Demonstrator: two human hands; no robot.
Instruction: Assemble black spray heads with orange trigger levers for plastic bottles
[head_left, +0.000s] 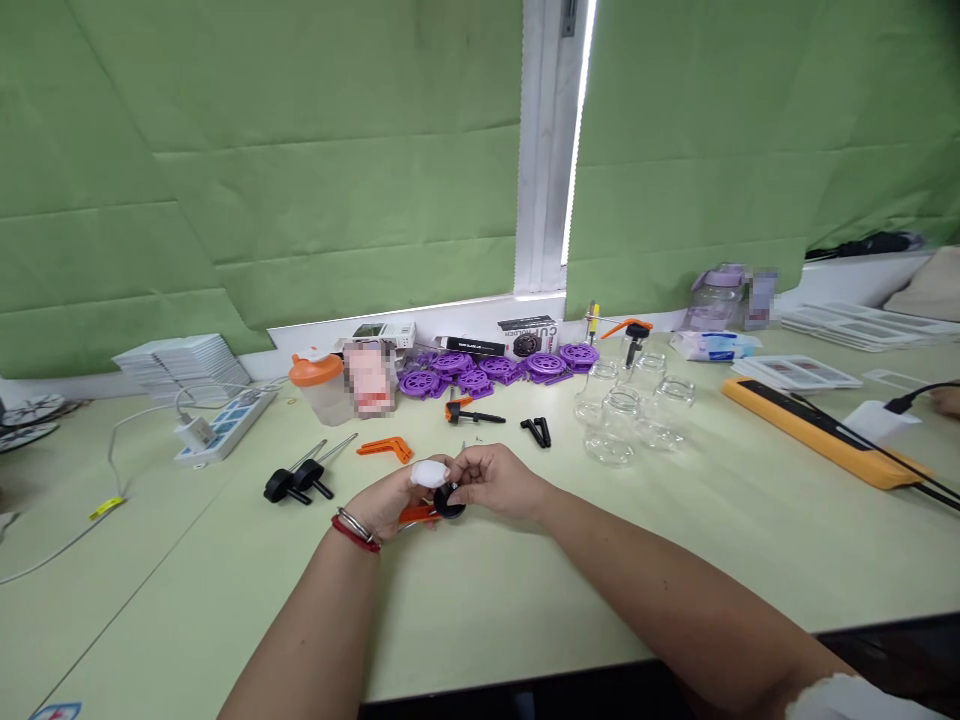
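My left hand (394, 500), with a white covering (430, 473) on one digit, is closed around an orange lever (418, 514) joined to a round black cap (450, 503). A thin metal rod sticks out below the lever. The fingers of my right hand (495, 478) are pinched together at the cap's upper side; whether a small part is between them is hidden. Ahead lie a loose orange lever (385, 449), a black-and-orange pump head (474, 413) and two short black tubes (536, 432). To the left rest two black caps (307, 474) with metal rods.
Several clear glass jars (611, 440) stand at the right, with a pump head (636, 335) behind them. Purple spoked discs (476, 375) line the back beside an orange-lidded cup (317, 385). A power strip (229, 425) lies left; an orange-yellow bar-shaped device (817, 440) lies right.
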